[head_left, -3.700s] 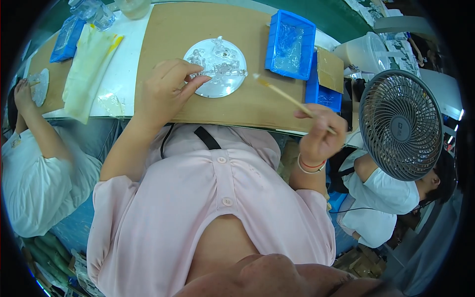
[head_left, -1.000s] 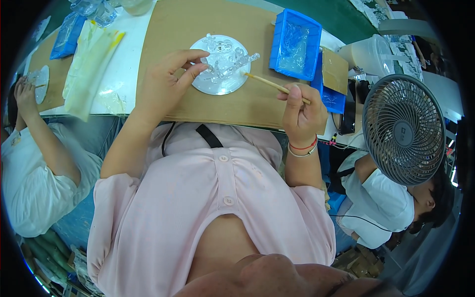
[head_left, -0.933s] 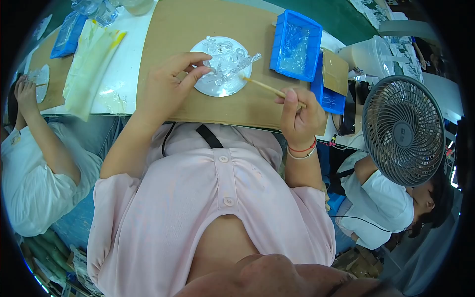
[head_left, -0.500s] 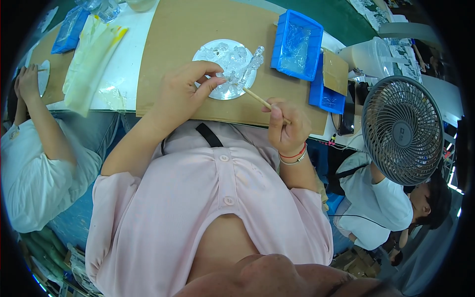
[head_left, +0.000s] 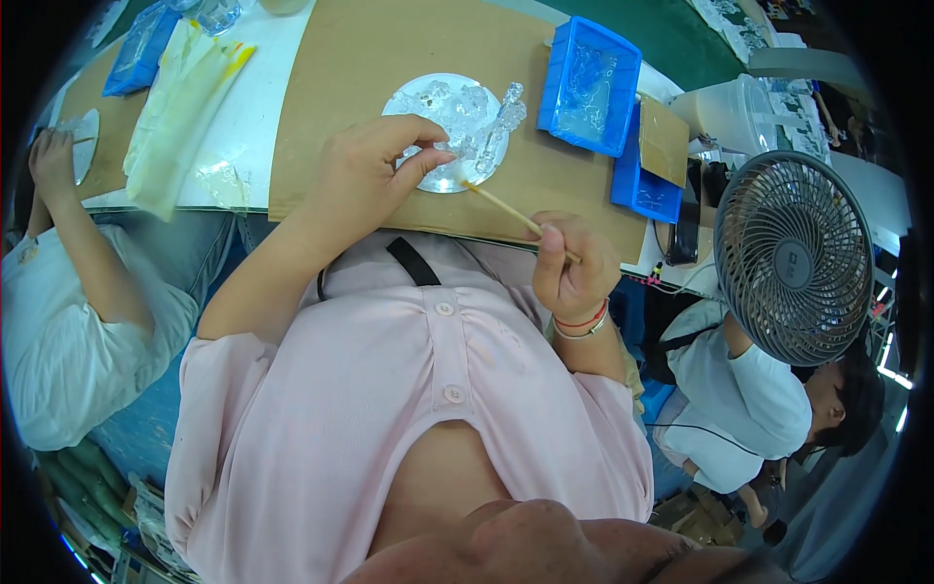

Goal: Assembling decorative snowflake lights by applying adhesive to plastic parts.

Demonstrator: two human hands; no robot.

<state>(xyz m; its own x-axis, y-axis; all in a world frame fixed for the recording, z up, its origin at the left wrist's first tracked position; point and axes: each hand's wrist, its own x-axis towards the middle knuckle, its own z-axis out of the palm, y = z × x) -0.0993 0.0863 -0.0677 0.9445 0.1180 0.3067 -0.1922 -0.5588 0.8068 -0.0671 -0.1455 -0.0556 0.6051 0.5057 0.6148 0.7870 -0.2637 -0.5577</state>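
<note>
Shifted left since the first frame, a brush (head_left: pixel 504 207) gripped in the right hand (head_left: pixel 576 261) reaches the plate's (head_left: pixel 446 184) near edge; the left hand (head_left: pixel 384 170) pinches a clear piece (head_left: pixel 502 121) over it.

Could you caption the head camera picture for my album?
Left hand at a round, pale plate of clear, lumpy pieces; right hand holding a thin wooden stick.

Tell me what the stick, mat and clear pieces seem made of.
Stick: probably bamboo or wood, matte, judging by its tan colour. Mat: likely cardboard, dull and brown. Clear pieces: glossy, see-through, with bright highlights; plastic or glass, I can't tell which.
</note>
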